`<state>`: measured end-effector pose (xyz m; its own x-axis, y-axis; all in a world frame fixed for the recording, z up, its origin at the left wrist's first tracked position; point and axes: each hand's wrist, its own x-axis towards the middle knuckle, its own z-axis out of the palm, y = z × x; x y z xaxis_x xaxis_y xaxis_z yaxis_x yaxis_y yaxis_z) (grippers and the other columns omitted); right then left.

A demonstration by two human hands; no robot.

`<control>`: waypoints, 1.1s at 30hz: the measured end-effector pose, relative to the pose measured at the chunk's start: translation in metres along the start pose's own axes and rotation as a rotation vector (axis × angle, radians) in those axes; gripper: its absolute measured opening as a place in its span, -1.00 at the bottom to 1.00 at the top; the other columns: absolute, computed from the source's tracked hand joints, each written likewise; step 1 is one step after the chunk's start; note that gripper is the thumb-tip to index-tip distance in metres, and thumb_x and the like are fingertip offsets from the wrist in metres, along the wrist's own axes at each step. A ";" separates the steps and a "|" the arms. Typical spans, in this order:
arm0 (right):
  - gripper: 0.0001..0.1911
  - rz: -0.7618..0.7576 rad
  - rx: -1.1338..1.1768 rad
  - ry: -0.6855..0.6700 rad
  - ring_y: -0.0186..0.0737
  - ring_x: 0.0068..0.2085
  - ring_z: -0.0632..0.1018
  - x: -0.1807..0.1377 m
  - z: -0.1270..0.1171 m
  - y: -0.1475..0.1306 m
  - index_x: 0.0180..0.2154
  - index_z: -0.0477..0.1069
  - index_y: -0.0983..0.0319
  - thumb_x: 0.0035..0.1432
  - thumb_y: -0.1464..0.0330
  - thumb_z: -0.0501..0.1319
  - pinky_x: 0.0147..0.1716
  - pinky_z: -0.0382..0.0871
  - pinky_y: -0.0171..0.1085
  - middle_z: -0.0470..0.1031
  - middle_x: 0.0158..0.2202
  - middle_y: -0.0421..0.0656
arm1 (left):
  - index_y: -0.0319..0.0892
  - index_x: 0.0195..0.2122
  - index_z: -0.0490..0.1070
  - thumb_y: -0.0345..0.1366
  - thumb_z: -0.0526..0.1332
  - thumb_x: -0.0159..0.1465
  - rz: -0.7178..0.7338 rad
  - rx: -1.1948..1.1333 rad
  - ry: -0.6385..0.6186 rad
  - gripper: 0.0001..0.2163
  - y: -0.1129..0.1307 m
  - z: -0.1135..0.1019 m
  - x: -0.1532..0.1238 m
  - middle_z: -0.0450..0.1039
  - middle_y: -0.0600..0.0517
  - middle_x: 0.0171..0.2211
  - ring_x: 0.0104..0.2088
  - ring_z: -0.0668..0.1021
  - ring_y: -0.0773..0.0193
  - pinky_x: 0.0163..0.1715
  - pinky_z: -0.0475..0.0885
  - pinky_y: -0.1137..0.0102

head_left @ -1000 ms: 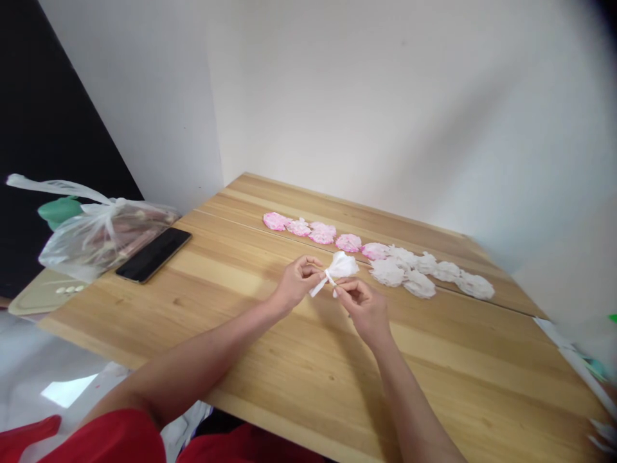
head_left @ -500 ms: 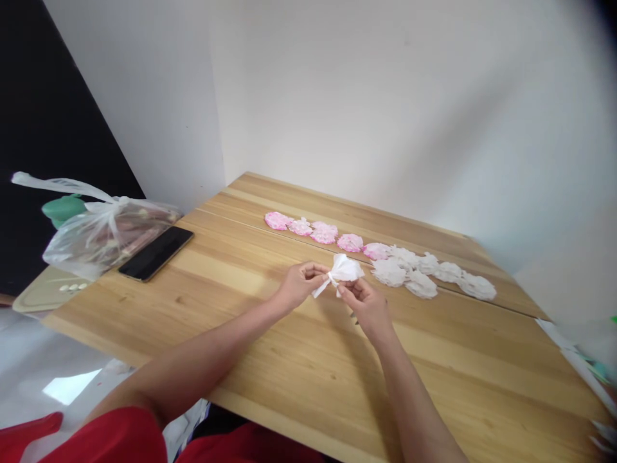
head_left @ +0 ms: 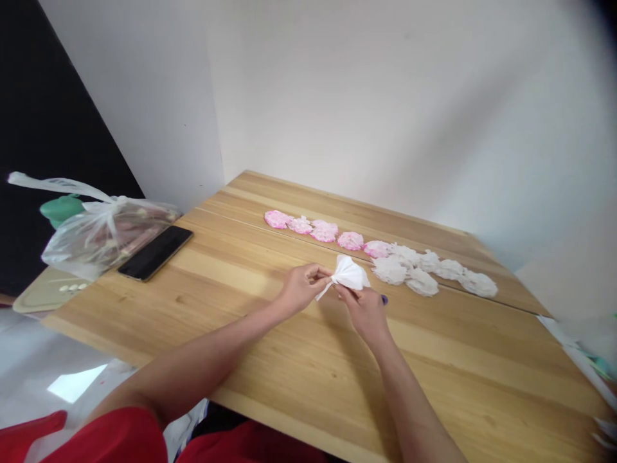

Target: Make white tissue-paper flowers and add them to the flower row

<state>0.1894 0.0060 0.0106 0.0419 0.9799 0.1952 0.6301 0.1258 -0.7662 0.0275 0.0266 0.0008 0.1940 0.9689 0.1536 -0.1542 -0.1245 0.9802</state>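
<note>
Over the middle of a wooden table [head_left: 270,360], both my hands hold a white tissue-paper flower [head_left: 351,274] that is tied at its centre. My left hand [head_left: 301,289] pinches the tied middle and the folded white end sticking out toward me. My right hand [head_left: 365,310] is closed under the fanned-out white half, fingers on its layers. Behind the hands, a row of finished paper flowers lies on the table: pink ones [head_left: 324,231] on the left, white ones [head_left: 424,276] on the right.
A black phone [head_left: 155,252] lies at the table's left edge beside a knotted clear plastic bag [head_left: 96,231] with a green object [head_left: 60,209] behind it. White walls meet at the corner behind the table. White strips [head_left: 578,366] lie at the right edge.
The fanned white half has spread wider and moved slightly right. My right hand has slid under it, and my left hand has kept its pinch at the tie.
</note>
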 end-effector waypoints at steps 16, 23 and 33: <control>-0.64 0.239 0.816 -0.093 -0.43 -0.55 0.26 -0.003 0.009 -0.009 -0.52 0.44 0.26 -0.20 0.11 0.41 -0.52 0.37 -0.34 0.28 -0.58 -0.28 | -0.26 -0.27 0.51 -0.14 0.32 0.09 -0.034 -0.260 0.007 -0.70 0.004 -0.007 0.004 0.55 -0.03 -0.36 -0.35 0.53 0.30 -0.31 0.38 0.45; -0.69 0.169 0.824 0.007 -0.38 -0.51 0.35 -0.002 0.014 -0.004 -0.54 0.41 0.25 -0.08 0.15 0.36 -0.46 0.34 -0.35 0.30 -0.58 -0.28 | -0.30 -0.39 0.52 -0.14 0.38 0.00 -0.246 -0.405 -0.115 -0.70 -0.013 0.010 -0.002 0.54 -0.05 -0.41 -0.38 0.54 0.27 -0.12 0.40 0.30; -0.75 -0.198 0.214 0.183 -0.22 -0.36 0.48 -0.011 0.018 -0.007 -0.33 0.48 0.23 0.20 0.20 0.14 -0.32 0.40 -0.23 0.50 -0.37 -0.14 | -0.30 -0.11 0.47 -0.07 0.27 0.14 -0.053 -0.235 -0.030 -0.59 -0.004 0.024 -0.019 0.53 -0.14 -0.12 -0.09 0.53 0.10 -0.02 0.41 0.25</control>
<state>0.1708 -0.0032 0.0029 0.0857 0.8915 0.4448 0.4641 0.3593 -0.8097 0.0475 0.0037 -0.0035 0.2364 0.9654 0.1098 -0.3639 -0.0168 0.9313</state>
